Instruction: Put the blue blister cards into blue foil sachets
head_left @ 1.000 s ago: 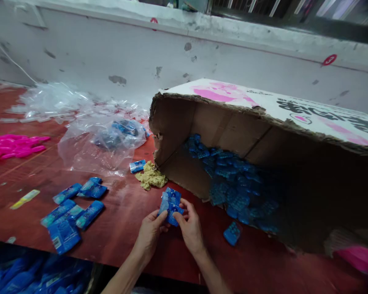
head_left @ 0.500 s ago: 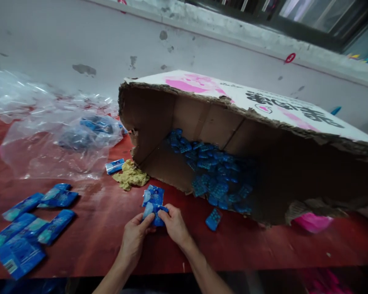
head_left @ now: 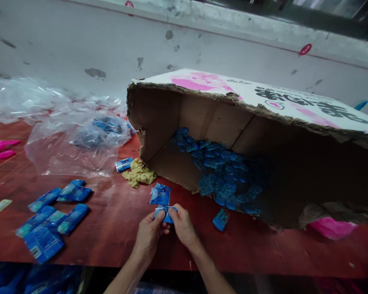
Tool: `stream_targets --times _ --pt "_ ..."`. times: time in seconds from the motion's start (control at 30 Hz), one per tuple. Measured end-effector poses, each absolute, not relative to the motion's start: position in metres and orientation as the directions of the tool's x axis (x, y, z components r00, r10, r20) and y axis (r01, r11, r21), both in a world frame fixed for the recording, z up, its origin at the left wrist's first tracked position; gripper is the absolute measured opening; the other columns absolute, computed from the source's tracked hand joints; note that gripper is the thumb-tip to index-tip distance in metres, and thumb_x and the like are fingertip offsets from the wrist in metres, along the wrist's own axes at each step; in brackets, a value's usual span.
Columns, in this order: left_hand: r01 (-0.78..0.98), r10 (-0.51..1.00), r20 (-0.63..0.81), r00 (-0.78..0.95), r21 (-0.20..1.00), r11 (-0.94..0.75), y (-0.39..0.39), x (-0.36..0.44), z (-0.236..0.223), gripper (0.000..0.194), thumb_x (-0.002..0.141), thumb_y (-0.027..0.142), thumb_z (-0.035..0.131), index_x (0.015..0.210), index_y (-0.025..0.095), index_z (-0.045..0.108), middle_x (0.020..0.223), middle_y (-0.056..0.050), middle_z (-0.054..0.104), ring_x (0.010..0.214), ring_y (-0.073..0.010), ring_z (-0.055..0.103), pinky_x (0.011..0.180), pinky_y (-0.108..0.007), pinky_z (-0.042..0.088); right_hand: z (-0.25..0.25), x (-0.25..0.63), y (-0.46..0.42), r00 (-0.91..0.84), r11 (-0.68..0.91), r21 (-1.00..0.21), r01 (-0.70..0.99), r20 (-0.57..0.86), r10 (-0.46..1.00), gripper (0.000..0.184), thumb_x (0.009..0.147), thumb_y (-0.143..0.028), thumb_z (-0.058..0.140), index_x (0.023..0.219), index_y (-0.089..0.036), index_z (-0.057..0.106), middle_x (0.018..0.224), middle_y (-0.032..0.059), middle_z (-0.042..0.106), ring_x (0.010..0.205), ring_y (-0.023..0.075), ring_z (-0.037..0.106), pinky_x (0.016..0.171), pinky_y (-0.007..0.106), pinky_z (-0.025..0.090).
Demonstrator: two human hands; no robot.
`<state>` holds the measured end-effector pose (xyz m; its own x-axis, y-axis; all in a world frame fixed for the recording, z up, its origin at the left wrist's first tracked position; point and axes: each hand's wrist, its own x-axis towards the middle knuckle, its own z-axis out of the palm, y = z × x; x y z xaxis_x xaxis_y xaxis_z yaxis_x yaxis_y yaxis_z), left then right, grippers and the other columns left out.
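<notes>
I clamp the packet (head_left: 163,212) in both grips, left hand (head_left: 149,233) and right hand (head_left: 184,227). From it, a flat wrapper (head_left: 160,194) lies at twelve o'clock, the box (head_left: 159,110) at two.

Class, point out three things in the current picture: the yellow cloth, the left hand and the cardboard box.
Yellow cloth (head_left: 138,173): head view, middle of its crumpled top.
Left hand (head_left: 149,229): head view, back of the hand.
Cardboard box (head_left: 159,159): head view, bare inner bottom panel.
</notes>
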<state>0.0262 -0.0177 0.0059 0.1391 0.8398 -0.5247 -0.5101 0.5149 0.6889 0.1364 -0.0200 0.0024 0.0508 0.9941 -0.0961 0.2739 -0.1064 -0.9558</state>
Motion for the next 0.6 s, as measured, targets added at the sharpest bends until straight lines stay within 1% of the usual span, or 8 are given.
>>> stream_targets --times 0.1,0.17,0.23,0.3,0.4,0.47,0.53,0.6 --pt "-0.451 0.805 -0.540 0.247 0.671 0.588 -0.018 0.019 0.007 0.032 0.051 0.037 0.076 0.065 0.011 0.061 0.050 0.000 0.060 0.038 -0.0083 0.049 0.035 -0.018 0.037 0.005 0.140 -0.020 0.030 -0.094 -0.951 0.294 -0.090 0.996 0.032 0.083 -0.035 0.041 0.056 -0.019 0.038 0.050 -0.0080 0.034 0.048 0.0072 0.034 0.045 0.018 0.027" --pt "-0.435 0.787 -0.567 0.244 0.661 0.611 -0.018 0.016 0.007 0.031 0.053 0.036 0.075 0.064 0.011 0.060 0.049 0.000 0.059 0.036 -0.0071 0.047 0.033 -0.017 0.034 0.009 0.142 -0.021 0.016 -0.088 -0.945 0.316 -0.088 0.996 0.035 0.084 -0.037 0.041 0.055 -0.019 0.039 0.049 -0.0079 0.033 0.047 0.0073 0.034 0.045 0.019 0.026" --pt "-0.460 0.770 -0.606 0.198 0.636 0.620 -0.018 0.015 0.007 0.029 0.055 0.034 0.075 0.063 0.013 0.057 0.044 0.002 0.055 0.035 -0.0070 0.047 0.033 -0.016 0.034 0.015 0.145 -0.024 0.023 -0.085 -0.936 0.340 -0.082 0.996 0.037 0.086 -0.039 0.038 0.056 -0.018 0.044 0.050 -0.0067 0.038 0.049 0.0084 0.037 0.047 0.020 0.028" --pt "-0.503 0.756 -0.631 0.172 0.604 0.618 -0.019 0.015 0.006 0.027 0.058 0.033 0.073 0.063 0.014 0.055 0.040 0.004 0.051 0.036 -0.0076 0.048 0.034 -0.016 0.036 0.020 0.153 -0.029 0.083 -0.049 -0.891 0.452 -0.013 0.996 0.036 0.087 -0.039 0.038 0.061 -0.018 0.051 0.057 -0.0033 0.049 0.056 0.0108 0.044 0.054 0.021 0.032" --pt "-0.541 0.738 -0.655 0.164 0.565 0.622 -0.020 0.015 0.008 0.023 0.065 0.031 0.068 0.060 0.015 0.052 0.040 0.004 0.050 0.035 -0.0078 0.047 0.033 -0.016 0.037 0.021 0.176 -0.044 0.224 -0.029 -0.662 0.749 0.211 0.951 0.031 0.088 -0.038 0.037 0.081 -0.018 0.060 0.080 0.0052 0.060 0.076 0.0175 0.053 0.070 0.027 0.037" --pt "-0.548 0.709 -0.687 0.156 0.537 0.641 -0.021 0.014 0.009 0.019 0.070 0.028 0.064 0.062 0.015 0.052 0.040 0.003 0.052 0.035 -0.0080 0.048 0.033 -0.016 0.038 0.015 0.197 -0.057 0.315 -0.140 -0.459 0.877 0.329 0.890 0.036 0.089 -0.042 0.034 0.093 -0.016 0.060 0.090 0.0109 0.061 0.084 0.0230 0.053 0.074 0.033 0.038" --pt "-0.555 0.677 -0.719 0.157 0.503 0.663 -0.022 0.012 0.011 0.014 0.073 0.024 0.061 0.066 0.015 0.053 0.042 0.002 0.053 0.036 -0.0083 0.050 0.034 -0.016 0.040 0.006 0.217 -0.070 0.395 -0.307 -0.278 0.910 0.364 0.843 0.044 0.088 -0.046 0.033 0.101 -0.013 0.059 0.094 0.0155 0.059 0.085 0.0283 0.052 0.070 0.037 0.038" --pt "-0.571 0.652 -0.740 0.164 0.468 0.674 -0.022 0.010 0.013 0.011 0.074 0.021 0.060 0.068 0.015 0.054 0.043 0.002 0.055 0.036 -0.0087 0.052 0.035 -0.016 0.042 -0.004 0.229 -0.080 0.450 -0.419 -0.165 0.893 0.351 0.821 0.048 0.087 -0.048 0.033 0.105 -0.011 0.057 0.096 0.0184 0.058 0.081 0.0307 0.052 0.063 0.039 0.039"
